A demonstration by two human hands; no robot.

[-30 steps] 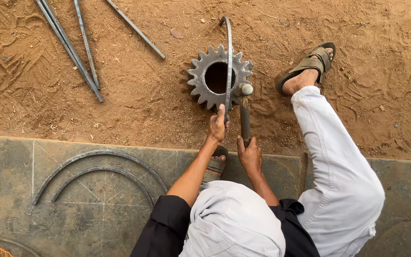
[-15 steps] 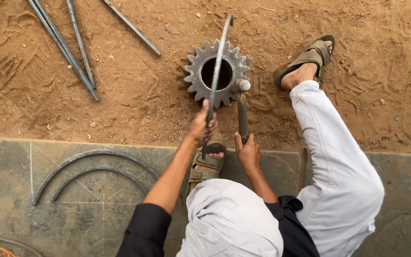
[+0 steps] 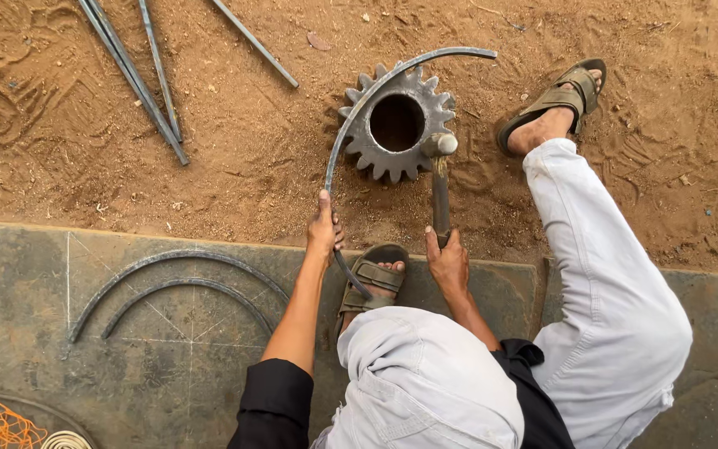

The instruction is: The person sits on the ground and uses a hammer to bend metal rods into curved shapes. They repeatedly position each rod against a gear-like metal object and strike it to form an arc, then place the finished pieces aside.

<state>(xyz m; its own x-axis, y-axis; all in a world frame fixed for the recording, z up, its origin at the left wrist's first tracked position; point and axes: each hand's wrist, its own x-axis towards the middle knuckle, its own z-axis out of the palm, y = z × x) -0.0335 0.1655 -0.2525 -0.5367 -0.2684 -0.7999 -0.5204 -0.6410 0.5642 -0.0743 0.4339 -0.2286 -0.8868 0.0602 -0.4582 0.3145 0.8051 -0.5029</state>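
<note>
My left hand (image 3: 325,229) grips a long curved steel bar (image 3: 376,90) near its lower end; the bar arcs up and to the right over a large grey toothed gear (image 3: 367,141) that lies flat in the sand. In my right hand (image 3: 448,262) is the handle of a hammer (image 3: 440,179), whose head rests at the gear's right edge. My sandalled left foot (image 3: 373,278) sits between my hands on the slab edge. My right leg in white trousers stretches to a sandalled foot (image 3: 554,108) beside the gear.
Several straight steel rods (image 3: 139,79) lie in the sand at upper left. Two finished curved bars (image 3: 180,287) lie on a chalk-marked grey slab (image 3: 27,333) at lower left. An orange cord tangle (image 3: 6,428) sits at the bottom left corner.
The curved bar, seen edge-on before, has been turned flat so its arc shows over the gear. My left hand has slid down along it. The hammer stays by the gear.
</note>
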